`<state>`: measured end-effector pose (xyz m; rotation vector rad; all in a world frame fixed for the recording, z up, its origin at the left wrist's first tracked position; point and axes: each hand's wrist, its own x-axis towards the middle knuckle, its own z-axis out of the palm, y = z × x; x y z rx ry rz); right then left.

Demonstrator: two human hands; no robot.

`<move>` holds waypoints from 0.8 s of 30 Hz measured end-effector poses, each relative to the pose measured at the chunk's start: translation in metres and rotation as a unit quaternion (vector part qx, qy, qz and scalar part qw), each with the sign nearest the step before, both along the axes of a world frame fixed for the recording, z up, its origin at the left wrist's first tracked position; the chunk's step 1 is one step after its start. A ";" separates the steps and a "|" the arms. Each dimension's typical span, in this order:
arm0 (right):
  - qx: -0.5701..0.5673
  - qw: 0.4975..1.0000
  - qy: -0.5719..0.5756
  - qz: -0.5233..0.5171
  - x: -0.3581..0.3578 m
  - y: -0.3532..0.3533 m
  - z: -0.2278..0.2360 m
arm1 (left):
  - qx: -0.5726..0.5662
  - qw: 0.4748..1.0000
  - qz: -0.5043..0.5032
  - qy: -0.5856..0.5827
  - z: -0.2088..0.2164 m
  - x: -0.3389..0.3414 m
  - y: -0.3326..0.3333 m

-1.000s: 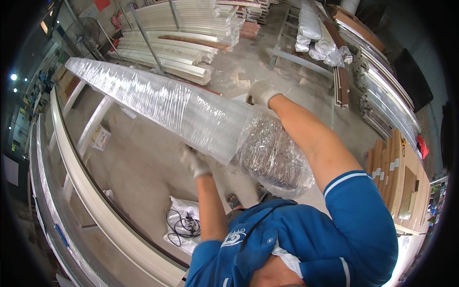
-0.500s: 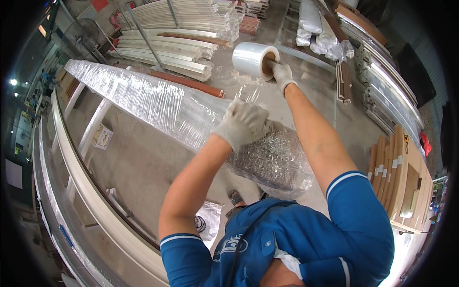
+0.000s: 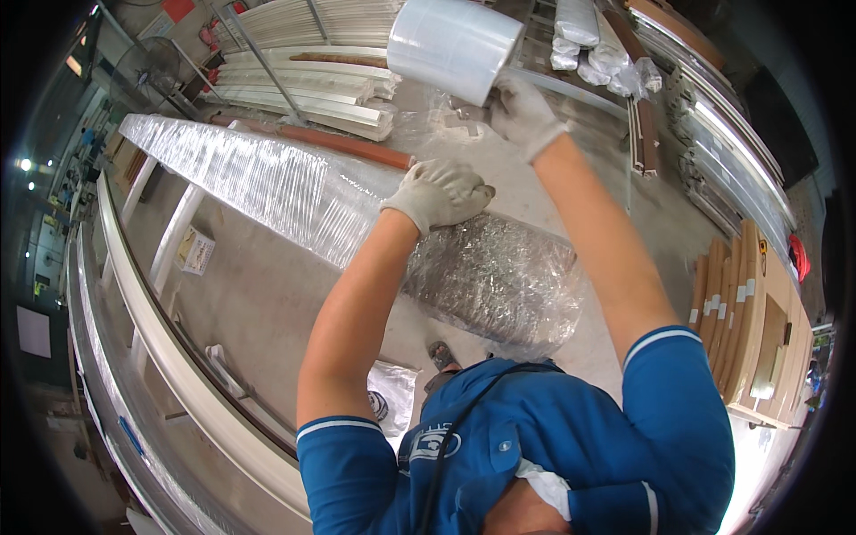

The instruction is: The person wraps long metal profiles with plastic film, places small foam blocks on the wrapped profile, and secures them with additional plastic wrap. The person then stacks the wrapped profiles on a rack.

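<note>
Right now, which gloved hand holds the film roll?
The right hand, holding the film roll by its right end; the left hand is on the wrapped bundle.

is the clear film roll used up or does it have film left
Film left: the film roll at the right hand is a broad, thickly wound cylinder.

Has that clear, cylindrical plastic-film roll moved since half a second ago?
Yes: the roll has shifted up and left in view, now hiding the ends of the long, pale stacked strips.

Grey floor [image 3: 267, 299] spreads around stacked pale lengths [image 3: 308, 89], a fan [image 3: 147, 67] (round, caged) at left. Lamps [image 3: 25, 165] glow farther off; the dim wall [image 3: 777, 67] at right appears corrugated.
</note>
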<state>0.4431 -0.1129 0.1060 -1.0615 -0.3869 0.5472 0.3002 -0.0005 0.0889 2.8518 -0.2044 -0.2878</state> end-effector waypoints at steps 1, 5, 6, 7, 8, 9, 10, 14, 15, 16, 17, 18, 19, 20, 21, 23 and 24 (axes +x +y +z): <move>-0.009 1.000 -0.019 0.010 -0.018 -0.007 0.008 | 0.000 1.000 0.005 -0.025 -0.002 -0.001 0.000; 0.068 0.997 -0.012 0.030 -0.094 -0.039 0.027 | 0.004 0.997 -0.001 -0.073 -0.010 -0.009 0.006; 0.066 0.997 0.020 0.020 -0.108 -0.044 0.028 | 0.032 0.992 -0.006 -0.125 -0.012 -0.015 0.008; 0.065 0.996 0.053 0.009 -0.119 -0.048 0.029 | 0.039 0.989 -0.025 -0.137 -0.013 -0.020 0.012; 0.067 0.995 0.080 0.003 -0.127 -0.049 0.028 | -0.009 0.978 -0.056 -0.201 -0.013 -0.025 0.017; 0.069 0.993 0.091 0.001 -0.132 -0.050 0.026 | -0.066 0.965 0.016 -0.253 -0.015 -0.032 0.017; 0.074 0.992 0.099 -0.003 -0.135 -0.049 0.024 | -0.132 0.940 -0.052 -0.310 -0.014 -0.038 0.019; 0.089 0.994 0.069 0.002 -0.142 -0.040 0.012 | 0.109 0.963 -0.017 -0.247 -0.008 -0.066 0.006; 0.091 0.994 0.057 0.004 -0.143 -0.037 0.009 | 0.110 0.959 -0.013 -0.261 -0.004 -0.072 0.003; 0.091 0.995 0.041 0.007 -0.145 -0.035 0.006 | 0.112 0.966 -0.009 -0.231 0.002 -0.078 0.001; 0.094 0.995 0.024 0.010 -0.146 -0.033 0.003 | 0.110 0.966 -0.009 -0.232 0.009 -0.085 0.000; 0.091 0.996 0.004 0.013 -0.148 -0.030 0.000 | 0.094 0.942 -0.022 -0.322 0.014 -0.098 0.002; 0.092 0.995 -0.016 0.019 -0.149 -0.028 -0.003 | -0.062 0.924 0.046 -0.375 0.019 -0.112 0.005; 0.091 0.995 -0.040 0.025 -0.151 -0.027 -0.006 | -0.216 0.873 0.113 -0.421 0.022 -0.131 0.008; 0.087 0.994 -0.067 0.029 -0.152 -0.025 -0.009 | -0.369 0.788 0.176 -0.460 0.023 -0.148 0.009; 0.075 0.988 -0.126 0.042 -0.155 -0.022 -0.015 | -0.474 0.725 0.150 -0.476 0.019 -0.173 0.008; 0.068 0.984 -0.158 0.049 -0.157 -0.021 -0.018 | -0.520 0.693 0.138 -0.480 0.016 -0.184 0.006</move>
